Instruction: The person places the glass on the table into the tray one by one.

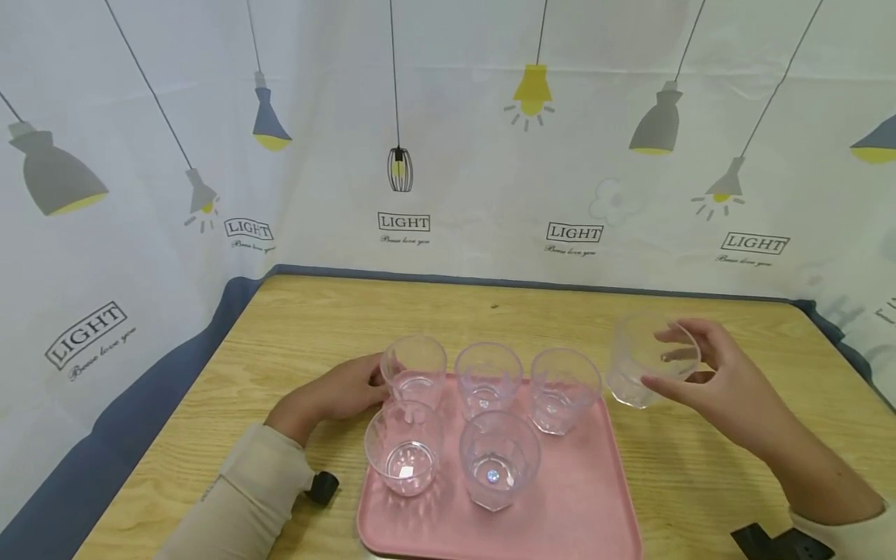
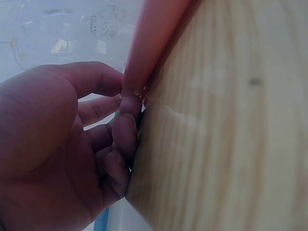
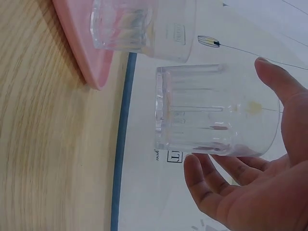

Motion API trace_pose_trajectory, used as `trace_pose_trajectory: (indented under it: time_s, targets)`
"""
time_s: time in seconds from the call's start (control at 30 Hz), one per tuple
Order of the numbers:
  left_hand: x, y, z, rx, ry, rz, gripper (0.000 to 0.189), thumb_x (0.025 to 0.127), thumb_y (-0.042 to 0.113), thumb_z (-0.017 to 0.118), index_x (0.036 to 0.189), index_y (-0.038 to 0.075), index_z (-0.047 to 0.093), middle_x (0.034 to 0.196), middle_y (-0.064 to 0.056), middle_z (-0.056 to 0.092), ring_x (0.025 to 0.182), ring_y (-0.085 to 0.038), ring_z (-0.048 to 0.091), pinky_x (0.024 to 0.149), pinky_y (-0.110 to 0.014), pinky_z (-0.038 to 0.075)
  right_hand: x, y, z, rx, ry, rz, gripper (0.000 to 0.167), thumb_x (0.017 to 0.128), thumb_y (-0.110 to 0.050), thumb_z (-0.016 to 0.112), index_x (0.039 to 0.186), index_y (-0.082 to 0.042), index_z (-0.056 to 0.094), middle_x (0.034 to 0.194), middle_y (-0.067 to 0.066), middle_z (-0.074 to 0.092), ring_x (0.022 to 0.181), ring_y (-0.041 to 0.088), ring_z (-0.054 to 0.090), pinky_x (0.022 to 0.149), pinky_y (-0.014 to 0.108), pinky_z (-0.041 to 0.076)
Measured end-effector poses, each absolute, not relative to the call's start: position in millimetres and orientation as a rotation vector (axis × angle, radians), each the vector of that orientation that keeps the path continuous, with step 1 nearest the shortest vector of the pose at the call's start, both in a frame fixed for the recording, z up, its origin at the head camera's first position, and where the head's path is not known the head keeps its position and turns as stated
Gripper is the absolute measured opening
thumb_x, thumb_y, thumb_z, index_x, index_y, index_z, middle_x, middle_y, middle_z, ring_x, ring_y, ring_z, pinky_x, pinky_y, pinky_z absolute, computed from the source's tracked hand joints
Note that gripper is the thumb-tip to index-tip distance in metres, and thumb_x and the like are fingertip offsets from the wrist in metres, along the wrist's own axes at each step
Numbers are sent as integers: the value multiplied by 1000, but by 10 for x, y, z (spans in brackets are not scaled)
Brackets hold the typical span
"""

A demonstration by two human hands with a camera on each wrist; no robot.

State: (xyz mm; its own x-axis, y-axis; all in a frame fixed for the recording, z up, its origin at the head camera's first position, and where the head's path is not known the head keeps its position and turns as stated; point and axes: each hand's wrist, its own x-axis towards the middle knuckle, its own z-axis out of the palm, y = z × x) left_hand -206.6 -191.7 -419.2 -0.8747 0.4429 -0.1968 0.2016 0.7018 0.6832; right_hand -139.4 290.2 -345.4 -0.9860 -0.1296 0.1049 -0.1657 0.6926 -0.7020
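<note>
My right hand (image 1: 728, 381) holds a clear plastic cup (image 1: 637, 358) off the tray's right side, thumb and fingers on opposite sides of it. In the right wrist view that cup (image 3: 211, 110) is above the table, apart from the cup (image 3: 168, 33) near the tray's edge. At the tray's far left corner, my left hand (image 1: 346, 389) pinches the rim of the pink tray (image 1: 574, 505). The left wrist view shows thumb and fingertips on the tray rim (image 2: 154, 38). Several clear cups stand upright on the tray, three at the back and two in front (image 1: 500, 459).
A wooden table (image 1: 336, 311) lies under the tray. Behind and beside it hangs a white curtain (image 1: 476, 155) printed with lamps, with a dark blue strip along the table's edge.
</note>
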Motion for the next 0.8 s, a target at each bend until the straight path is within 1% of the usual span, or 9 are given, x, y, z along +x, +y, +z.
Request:
trace_pose_trajectory:
  time_s: [0.1,0.3,0.37,0.53,0.7,0.8]
  targets:
    - [-2070,-1921,-4197,501,2562,972,38,100,31,61,136,21,56,124,-1,65,118,-19,56,109,-50,43,-1353,2901,-3432,257,-2849,1193,80,91,-33,74,153,-13,27,140,-1,49,107,-10,48,76,15,47]
    - [-2080,-1925,-4207,508,2554,974,39,99,31,61,137,22,56,124,-1,65,117,-19,56,108,-50,43,-1245,2894,-3430,295,-2831,1230,75,90,-27,76,149,-16,31,133,-15,52,105,-8,54,77,16,48]
    - [-2081,-1924,-4206,512,2553,972,39,99,31,61,136,22,56,124,0,65,116,-18,56,108,-49,44,-1199,2888,-3437,318,-2815,1243,74,89,-23,77,148,-16,32,132,-14,53,105,-6,56,78,16,48]
    - [-2074,-1923,-4192,514,2556,970,37,99,28,61,135,21,56,120,0,66,111,-17,56,105,-48,45,-1103,2852,-3445,407,-2762,1262,74,86,-14,79,146,-13,34,131,-8,56,107,-6,58,80,14,49]
    - [-2065,-1923,-4191,507,2543,986,38,99,28,61,136,21,56,121,-1,65,111,-17,56,105,-48,45,-1038,2823,-3452,481,-2716,1280,74,83,-5,80,143,-12,37,130,-10,57,110,-6,58,82,10,48]
    - [-2064,-1923,-4199,504,2543,993,38,99,29,62,136,21,56,123,-1,65,112,-17,56,107,-48,45,-1011,2801,-3467,529,-2681,1313,75,80,1,80,141,-11,39,130,-10,58,110,-4,59,83,10,47]
